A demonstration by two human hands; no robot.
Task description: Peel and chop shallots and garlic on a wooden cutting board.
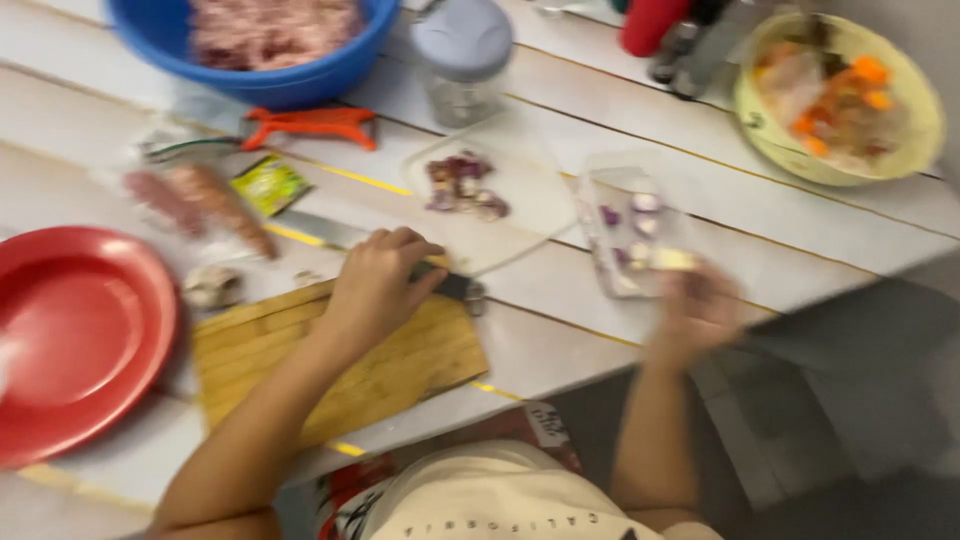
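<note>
Your left hand [375, 285] grips the knife [345, 237] at the far edge of the wooden cutting board [400, 365], while your blurred right hand [700, 315], right of the board, holds a clear container [630, 235].

whole frame smeared by motion. my right hand [697, 318] is the worst of it, fingers unreadable, so i can't tell how it grips the clear container [628, 232]. left hand [378, 285] covers the knife handle [448, 283]; the blade [322, 230] is a grey streak. blue bowl [250, 80] cut by the top edge, contents a pinkish blur. red plate [70, 340] runs off the left edge. far-right yellow-green bowl [840, 160]: orange bits i can't identify.
</note>
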